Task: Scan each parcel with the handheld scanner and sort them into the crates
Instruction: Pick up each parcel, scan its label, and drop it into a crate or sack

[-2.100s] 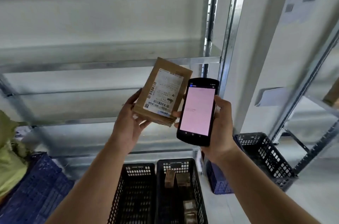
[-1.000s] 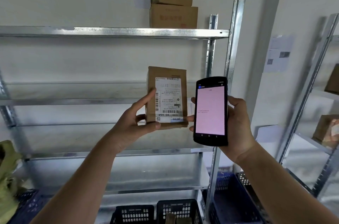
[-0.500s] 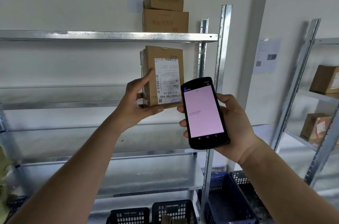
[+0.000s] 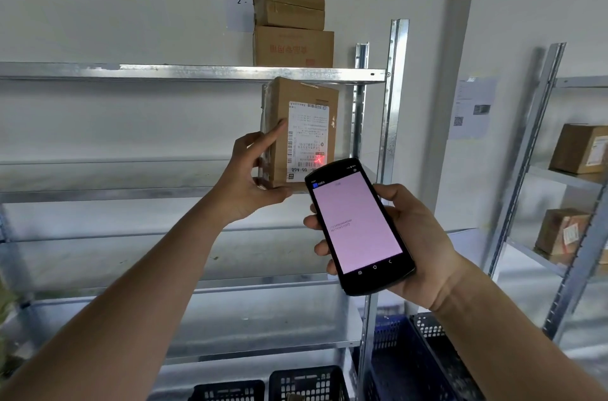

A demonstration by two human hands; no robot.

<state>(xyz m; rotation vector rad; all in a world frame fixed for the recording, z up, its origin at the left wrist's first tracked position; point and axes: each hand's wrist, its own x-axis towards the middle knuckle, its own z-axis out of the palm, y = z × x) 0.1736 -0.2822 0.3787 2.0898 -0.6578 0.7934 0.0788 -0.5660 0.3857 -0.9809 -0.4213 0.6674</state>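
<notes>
My left hand (image 4: 250, 176) grips a brown cardboard parcel (image 4: 304, 98) from its lower left, holding it upright just under the upper metal shelf (image 4: 164, 71). Its white shipping label (image 4: 307, 137) faces me, and a red scan light glows on the label's lower right. My right hand (image 4: 418, 246) holds the black handheld scanner (image 4: 358, 226) below and to the right of the parcel, tilted, its pink screen showing two lines of small text. Black crates (image 4: 306, 384) sit on the floor at the bottom edge.
Two stacked cardboard boxes (image 4: 292, 22) stand on the upper shelf. A second rack at the right carries more labelled parcels (image 4: 582, 147). A blue crate (image 4: 394, 354) and another black crate (image 4: 437, 354) sit low right. Paper notices (image 4: 473, 108) hang on the wall.
My view has tilted upward from the crates to the shelves. The left hand raised the parcel up to the upper shelf; the scanner tilted, and a red scan light now falls on the label.
</notes>
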